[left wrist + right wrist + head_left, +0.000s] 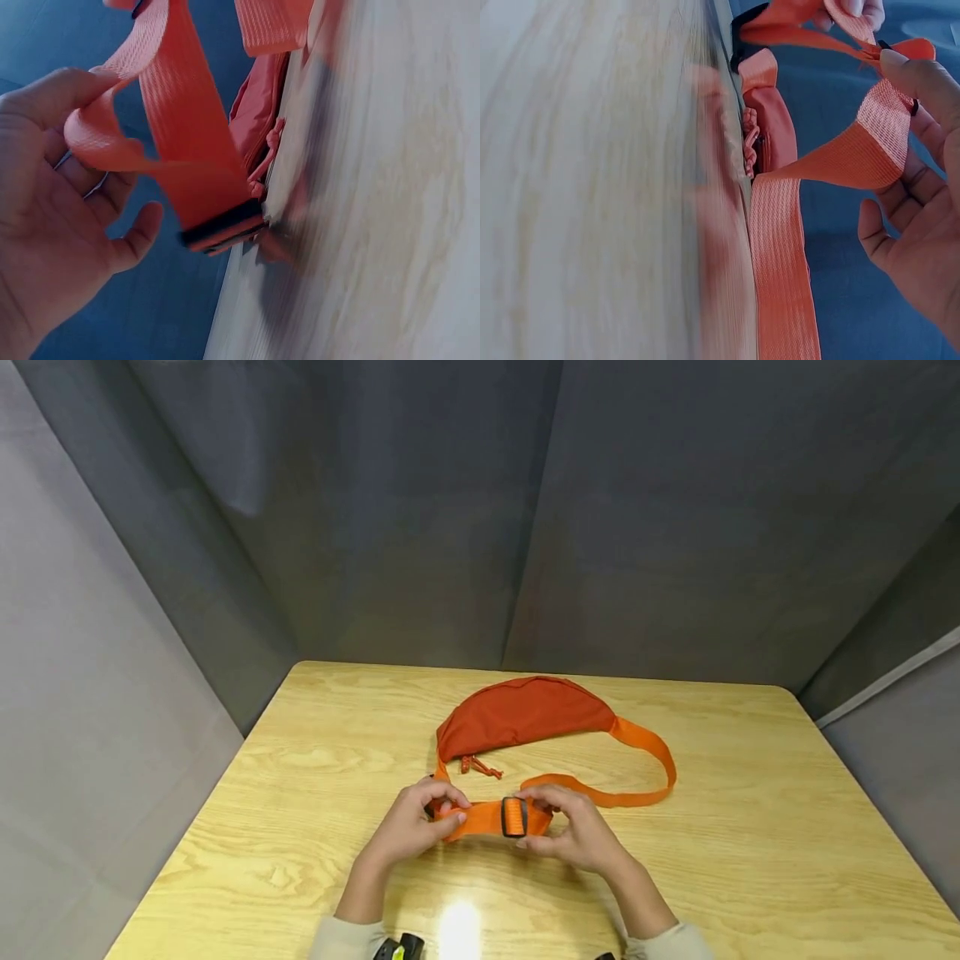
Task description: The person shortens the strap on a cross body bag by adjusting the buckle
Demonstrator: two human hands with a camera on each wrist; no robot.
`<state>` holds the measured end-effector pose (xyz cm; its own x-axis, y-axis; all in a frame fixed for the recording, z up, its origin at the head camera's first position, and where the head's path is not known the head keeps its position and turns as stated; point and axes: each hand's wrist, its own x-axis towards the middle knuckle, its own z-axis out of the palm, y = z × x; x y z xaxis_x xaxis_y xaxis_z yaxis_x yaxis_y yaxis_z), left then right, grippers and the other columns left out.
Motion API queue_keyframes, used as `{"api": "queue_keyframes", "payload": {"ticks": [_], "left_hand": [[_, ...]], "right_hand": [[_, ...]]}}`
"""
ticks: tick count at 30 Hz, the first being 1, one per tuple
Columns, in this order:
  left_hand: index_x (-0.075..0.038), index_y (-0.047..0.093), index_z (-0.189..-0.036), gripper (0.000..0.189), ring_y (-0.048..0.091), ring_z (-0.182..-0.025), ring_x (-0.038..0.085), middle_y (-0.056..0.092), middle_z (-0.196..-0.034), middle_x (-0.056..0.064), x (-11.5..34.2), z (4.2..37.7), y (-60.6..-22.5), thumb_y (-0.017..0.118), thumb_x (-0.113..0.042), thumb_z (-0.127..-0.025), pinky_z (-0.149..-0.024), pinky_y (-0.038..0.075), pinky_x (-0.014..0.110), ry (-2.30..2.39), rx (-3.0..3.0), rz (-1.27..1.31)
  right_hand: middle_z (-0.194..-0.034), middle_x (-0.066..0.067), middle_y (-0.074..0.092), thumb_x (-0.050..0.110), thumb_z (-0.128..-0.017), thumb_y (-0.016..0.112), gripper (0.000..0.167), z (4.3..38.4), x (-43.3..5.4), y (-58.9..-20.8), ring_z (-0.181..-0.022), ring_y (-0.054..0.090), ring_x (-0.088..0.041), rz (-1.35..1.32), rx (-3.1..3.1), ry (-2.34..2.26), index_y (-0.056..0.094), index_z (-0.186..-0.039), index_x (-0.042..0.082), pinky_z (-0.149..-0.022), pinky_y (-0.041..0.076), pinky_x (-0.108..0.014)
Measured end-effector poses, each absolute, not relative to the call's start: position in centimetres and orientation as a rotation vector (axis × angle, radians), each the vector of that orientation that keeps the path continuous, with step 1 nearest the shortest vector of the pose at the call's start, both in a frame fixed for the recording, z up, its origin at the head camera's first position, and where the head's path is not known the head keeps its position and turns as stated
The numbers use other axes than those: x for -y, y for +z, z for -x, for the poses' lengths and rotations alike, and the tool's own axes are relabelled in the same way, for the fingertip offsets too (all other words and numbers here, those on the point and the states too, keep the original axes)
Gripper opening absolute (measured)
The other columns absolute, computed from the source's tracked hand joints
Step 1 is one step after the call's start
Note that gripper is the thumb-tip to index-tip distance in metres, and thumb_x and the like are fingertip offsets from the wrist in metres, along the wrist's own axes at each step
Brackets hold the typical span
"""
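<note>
A red waist bag (528,714) lies toward the back of the table, its orange strap (645,739) looping round on the right and coming forward. Between thumb and fingers, my left hand (412,822) pinches the strap's left part, close to a black buckle (225,225). The right hand (573,831) grips the strap beside a black slide adjuster (514,817). Between the two hands the webbing is stretched roughly level, raised off the table. In the left wrist view a loose curl of strap (105,142) hangs from the left fingers. Both palms face inward.
A braided red zipper pull (482,767) dangles from the bag's front edge onto the wooden table (262,827). Dark grey curtains (405,527) stand behind the table, with paler panels (97,693) at the sides.
</note>
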<state>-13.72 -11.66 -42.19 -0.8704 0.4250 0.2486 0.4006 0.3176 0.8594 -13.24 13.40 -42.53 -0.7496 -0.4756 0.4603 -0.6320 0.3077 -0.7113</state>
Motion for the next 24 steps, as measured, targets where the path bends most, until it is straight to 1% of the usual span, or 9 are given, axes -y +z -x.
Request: {"api": "queue_keyframes", "payload": {"ticks": [2,3,5,6,9,13,19,24], "left_hand": [[-0.002,0.066,-0.087,0.008,0.051,-0.072,0.021,0.055,-0.076,0.006,11.3,13.7,-42.2,0.068,0.003,-0.081,-0.061,0.045,0.034,1.655,-2.509,-0.838],[-0.001,0.066,-0.088,0.009,0.052,-0.073,0.022,0.057,-0.078,0.007,11.1,13.7,-42.2,0.068,0.003,-0.08,-0.061,0.046,0.034,1.663,-2.495,-0.849],[-0.001,0.065,-0.09,0.012,0.055,-0.075,0.024,0.06,-0.08,0.006,10.6,13.7,-42.3,0.07,0.002,-0.08,-0.061,0.047,0.032,1.665,-2.482,-0.843],[-0.001,0.065,-0.092,0.014,0.055,-0.077,0.026,0.06,-0.081,0.007,10.4,13.7,-42.2,0.071,0.001,-0.08,-0.062,0.048,0.033,1.657,-2.485,-0.832],[-0.001,0.066,-0.095,0.017,0.053,-0.08,0.028,0.06,-0.078,0.007,9.9,13.6,-42.1,0.072,-0.001,-0.08,-0.065,0.048,0.04,1.639,-2.514,-0.795],[-0.002,0.068,-0.092,0.012,0.05,-0.081,0.026,0.057,-0.075,0.005,10.0,13.4,-41.8,0.069,0.001,-0.08,-0.068,0.046,0.045,1.604,-2.564,-0.811],[-0.003,0.068,-0.088,0.011,0.05,-0.084,0.03,0.055,-0.075,0.003,10.6,13.6,-42.0,0.067,0.004,-0.08,-0.072,0.042,0.04,1.567,-2.583,-0.825],[-0.009,0.068,-0.087,0.015,0.05,-0.082,0.025,0.054,-0.075,-0.003,11.1,14.7,-44.4,0.067,0.003,-0.078,-0.072,0.042,0.037,1.575,-2.591,-0.837]], "right_hand": [[-0.092,-0.007,0.065,-0.003,-0.062,0.083,0.048,13.3,-13.2,-42.4,-0.07,0.059,-0.027,-1.045,2.384,1.427,0.064,-0.105,-0.002,-0.061,0.048,-0.035],[-0.092,-0.008,0.065,-0.004,-0.062,0.083,0.047,13.3,-13.2,-42.5,-0.07,0.059,-0.027,-1.056,2.375,1.436,0.064,-0.106,-0.002,-0.061,0.048,-0.036],[-0.092,-0.009,0.065,-0.004,-0.062,0.082,0.047,13.4,-13.0,-42.7,-0.069,0.059,-0.027,-1.077,2.363,1.443,0.063,-0.106,-0.002,-0.06,0.048,-0.037],[-0.093,-0.009,0.065,-0.003,-0.063,0.082,0.048,13.6,-13.0,-43.2,-0.069,0.059,-0.027,-1.086,2.36,1.448,0.063,-0.106,-0.002,-0.06,0.048,-0.037],[-0.094,-0.006,0.065,0.002,-0.064,0.083,0.049,14.3,-13.2,-44.6,-0.071,0.06,-0.023,-1.095,2.372,1.452,0.063,-0.109,0.002,-0.061,0.049,-0.038],[-0.095,0.001,0.065,0.01,-0.066,0.084,0.051,14.9,-13.7,-46.1,-0.072,0.058,-0.014,-1.091,2.378,1.438,0.063,-0.112,0.01,-0.063,0.049,-0.032],[-0.095,0.006,0.063,0.015,-0.067,0.084,0.05,14.9,-14.0,-46.3,-0.072,0.057,-0.01,-1.095,2.385,1.448,0.064,-0.113,0.016,-0.064,0.048,-0.029],[-0.094,0.006,0.063,0.015,-0.066,0.085,0.05,14.7,-14.0,-46.5,-0.072,0.057,-0.011,-1.081,2.383,1.461,0.064,-0.112,0.016,-0.063,0.049,-0.029]]}}
